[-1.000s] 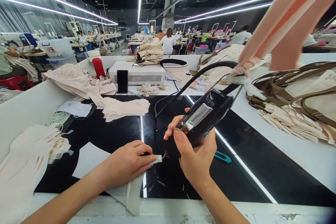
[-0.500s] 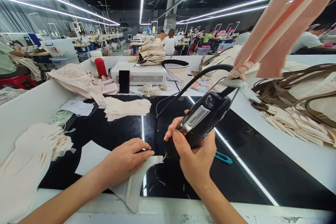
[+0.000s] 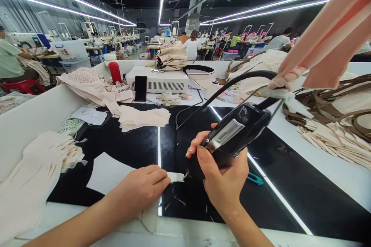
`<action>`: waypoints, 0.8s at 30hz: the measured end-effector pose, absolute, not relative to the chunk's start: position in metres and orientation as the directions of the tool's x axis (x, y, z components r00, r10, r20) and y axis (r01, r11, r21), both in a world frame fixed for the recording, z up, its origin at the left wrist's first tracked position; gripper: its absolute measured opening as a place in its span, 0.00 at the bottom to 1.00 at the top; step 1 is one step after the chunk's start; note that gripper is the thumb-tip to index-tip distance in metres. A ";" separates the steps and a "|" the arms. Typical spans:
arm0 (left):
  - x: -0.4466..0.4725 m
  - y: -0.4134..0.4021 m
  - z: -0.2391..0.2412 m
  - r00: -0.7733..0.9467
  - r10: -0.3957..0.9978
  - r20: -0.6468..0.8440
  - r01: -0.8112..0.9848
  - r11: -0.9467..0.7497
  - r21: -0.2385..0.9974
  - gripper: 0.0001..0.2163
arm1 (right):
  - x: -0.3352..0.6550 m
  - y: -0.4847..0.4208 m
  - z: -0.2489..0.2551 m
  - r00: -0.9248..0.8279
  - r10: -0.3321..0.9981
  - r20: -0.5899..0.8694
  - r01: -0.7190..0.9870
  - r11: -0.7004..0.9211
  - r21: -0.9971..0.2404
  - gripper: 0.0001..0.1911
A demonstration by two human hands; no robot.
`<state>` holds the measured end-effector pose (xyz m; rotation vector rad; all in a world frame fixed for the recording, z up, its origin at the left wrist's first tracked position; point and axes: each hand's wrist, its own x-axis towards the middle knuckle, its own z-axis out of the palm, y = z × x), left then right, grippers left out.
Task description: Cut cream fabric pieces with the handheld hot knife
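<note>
My right hand is wrapped round a black handheld electric tool with a silver plate on its side. The tool tilts, its lower end close to the table and touching or almost touching the tip of a pale fabric piece. My left hand is closed on that fabric, fingers together and slightly blurred; most of the piece is hidden under it. A white curved sheet lies partly beneath my left forearm. Right of my right hand, a teal tool lies on the black tabletop.
Pink fabric strips and a black cord run from the tool's top. Stacked beige pieces, a phone, a red bottle and a white box stand behind. Cloth heaps flank the table.
The view has shifted slightly left. My left hand has moved forward along the fabric, covering more of it near the tool. My right hand still holds the tool, now tilted a little more.
</note>
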<state>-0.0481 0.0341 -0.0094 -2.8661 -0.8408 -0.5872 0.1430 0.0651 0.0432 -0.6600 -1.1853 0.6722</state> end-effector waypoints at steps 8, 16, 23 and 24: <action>-0.049 0.031 -0.016 0.745 0.565 0.355 0.601 -0.799 0.011 0.15 | 0.145 0.065 0.040 0.239 0.776 0.583 -0.140 0.622 -0.771 0.15; -0.044 0.033 -0.016 0.741 0.605 0.290 0.636 -0.771 -0.016 0.14 | 0.148 0.067 0.038 0.217 0.790 0.573 -0.188 0.610 -0.770 0.20; -0.039 0.035 -0.014 0.769 0.586 0.257 0.620 -0.781 -0.074 0.12 | 0.151 0.069 0.038 0.214 0.803 0.556 -0.166 0.591 -0.790 0.20; -0.039 0.036 -0.014 0.773 0.583 0.251 0.617 -0.782 -0.085 0.13 | 0.151 0.070 0.039 0.221 0.802 0.555 -0.166 0.592 -0.789 0.20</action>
